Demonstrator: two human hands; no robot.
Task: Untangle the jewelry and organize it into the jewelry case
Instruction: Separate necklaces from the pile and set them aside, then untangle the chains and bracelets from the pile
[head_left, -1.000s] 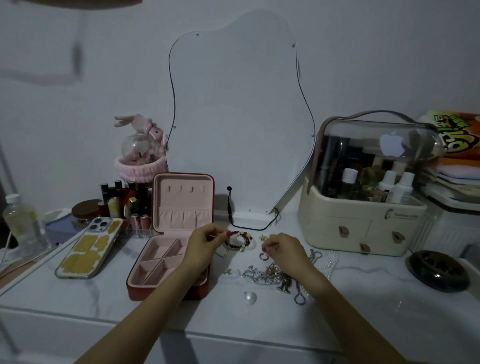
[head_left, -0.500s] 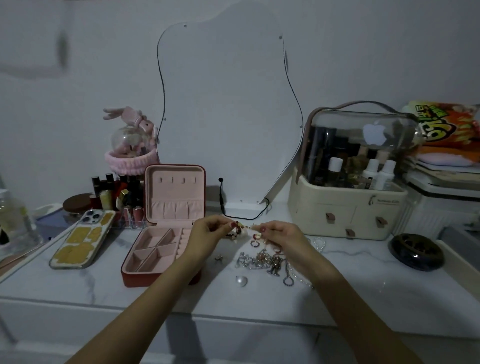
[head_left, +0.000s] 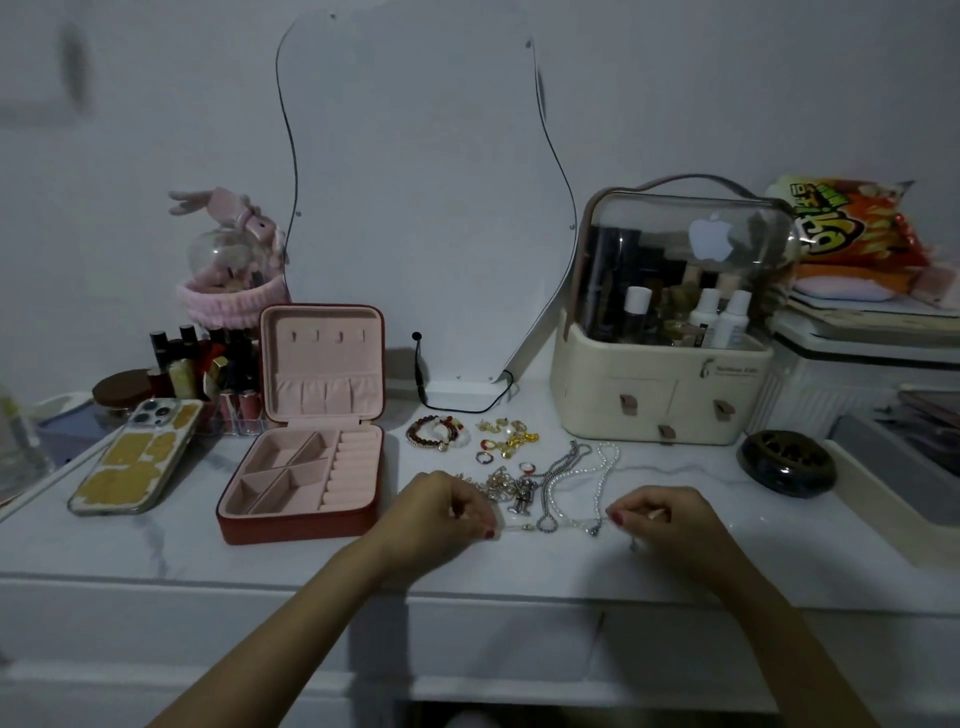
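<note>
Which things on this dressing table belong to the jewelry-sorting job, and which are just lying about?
Part of the job:
jewelry case
beaded bracelets
rings
pearl necklace
tangled chains
left hand
right hand

Just lying about:
phone
cosmetics organizer
lipsticks
snack bag
dark dish

**A bedroom vanity at home**

This is a dressing table in someone's home. A curvy mirror (head_left: 415, 208) leans on the plain wall above a white marble-look top (head_left: 311, 556). Lipsticks (head_left: 197, 364) crowd the left, beside a pink headband (head_left: 228, 301) and a phone (head_left: 135, 457). A clear-lidded cosmetics box (head_left: 670, 322) holds bottles on the right, with a snack bag (head_left: 852, 228) behind. An open pink jewelry case (head_left: 311, 447) and loose jewelry (head_left: 519, 467) lie in the middle.
</note>
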